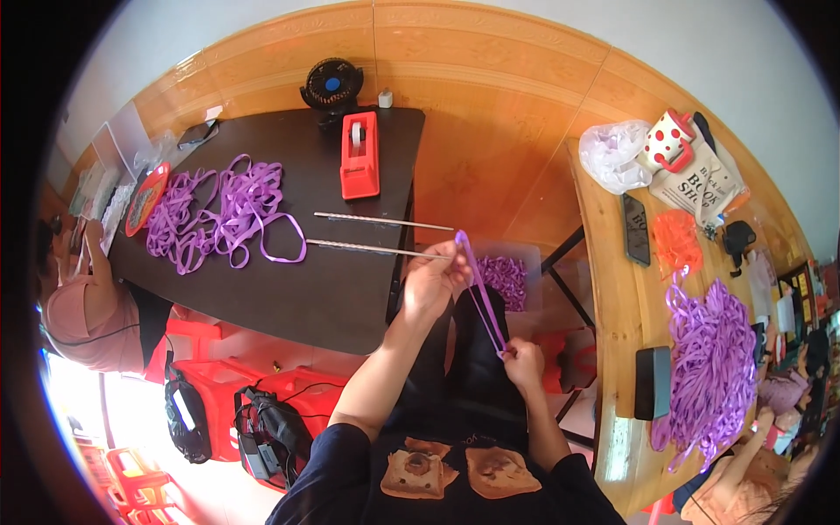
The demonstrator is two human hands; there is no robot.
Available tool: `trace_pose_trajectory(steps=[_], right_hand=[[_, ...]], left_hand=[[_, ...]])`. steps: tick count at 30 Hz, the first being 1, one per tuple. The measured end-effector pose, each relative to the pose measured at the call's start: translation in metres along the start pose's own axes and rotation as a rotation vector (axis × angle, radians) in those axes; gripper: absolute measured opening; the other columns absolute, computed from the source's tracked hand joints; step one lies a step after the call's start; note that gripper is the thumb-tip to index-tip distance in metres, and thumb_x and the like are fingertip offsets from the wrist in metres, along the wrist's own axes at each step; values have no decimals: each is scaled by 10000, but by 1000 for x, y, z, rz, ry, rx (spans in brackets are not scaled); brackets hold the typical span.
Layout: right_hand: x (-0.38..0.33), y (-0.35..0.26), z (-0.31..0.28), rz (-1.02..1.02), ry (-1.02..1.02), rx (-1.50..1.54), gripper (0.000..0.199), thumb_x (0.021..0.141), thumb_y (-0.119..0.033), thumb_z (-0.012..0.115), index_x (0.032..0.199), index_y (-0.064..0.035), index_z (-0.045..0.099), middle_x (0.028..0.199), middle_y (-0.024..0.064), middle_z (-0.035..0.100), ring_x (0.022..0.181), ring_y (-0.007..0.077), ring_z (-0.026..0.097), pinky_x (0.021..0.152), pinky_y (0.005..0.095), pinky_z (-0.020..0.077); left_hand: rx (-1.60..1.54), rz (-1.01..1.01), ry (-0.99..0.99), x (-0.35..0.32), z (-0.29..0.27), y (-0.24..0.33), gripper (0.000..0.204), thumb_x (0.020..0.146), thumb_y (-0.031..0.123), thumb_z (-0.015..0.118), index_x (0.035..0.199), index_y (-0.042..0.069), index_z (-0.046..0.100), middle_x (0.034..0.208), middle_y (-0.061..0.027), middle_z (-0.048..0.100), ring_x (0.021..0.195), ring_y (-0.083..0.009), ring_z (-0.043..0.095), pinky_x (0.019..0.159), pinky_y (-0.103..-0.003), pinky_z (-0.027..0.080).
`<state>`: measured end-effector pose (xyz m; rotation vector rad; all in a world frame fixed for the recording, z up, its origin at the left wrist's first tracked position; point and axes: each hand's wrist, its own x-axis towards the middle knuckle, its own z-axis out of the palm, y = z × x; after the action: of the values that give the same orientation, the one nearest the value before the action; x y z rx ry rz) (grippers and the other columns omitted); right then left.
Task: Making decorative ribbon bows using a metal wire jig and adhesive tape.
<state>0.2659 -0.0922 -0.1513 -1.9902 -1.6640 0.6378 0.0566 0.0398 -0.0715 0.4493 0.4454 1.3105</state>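
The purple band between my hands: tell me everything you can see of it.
The purple band is narrow, smooth and plain, and looks like ribbon or fabric. It forms a slim loop, two strands running almost straight with a thin gap between. It slants down to the right, over the dark trousers. The right hand pinches its lower end; the left hand is at its upper part, though the exact grip is unclear.

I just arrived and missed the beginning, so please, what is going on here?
The person's left hand and right hand hold a purple strip stretched between them. The left hand is near the tips of two metal rods jutting past the dark table. A purple tangle lies on that table, a purple pile on the wooden table.
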Motion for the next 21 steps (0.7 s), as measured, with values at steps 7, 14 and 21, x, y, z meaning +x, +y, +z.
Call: trace_pose_trajectory(steps=[7,14,21], right_hand=[[12,26,-30,-16,58,354,385,746,-90,736,1107,-32,615,977,66,624,862,165,582,737,325,485],[53,-97,-81,-719,-281,858,398,776,50,660,1165,3,593,1197,126,578,1116,241,537,943,344,417],[53,-111,-89,-734,-517,916,96,771,72,675,845,19,647,769,88,612,723,189,581,637,281,452]], left_hand=[[219,-337,-57,-33,10,3,115,920,122,593,899,28,656,727,-53,642,583,-144,614,509,-222,454],[272,-550,-133,-77,32,22,128,917,105,588,917,-13,638,712,-77,626,581,-139,606,481,-202,451],[250,-628,-165,-100,32,37,143,906,148,622,925,9,651,696,-33,609,548,-117,596,467,-199,439]])
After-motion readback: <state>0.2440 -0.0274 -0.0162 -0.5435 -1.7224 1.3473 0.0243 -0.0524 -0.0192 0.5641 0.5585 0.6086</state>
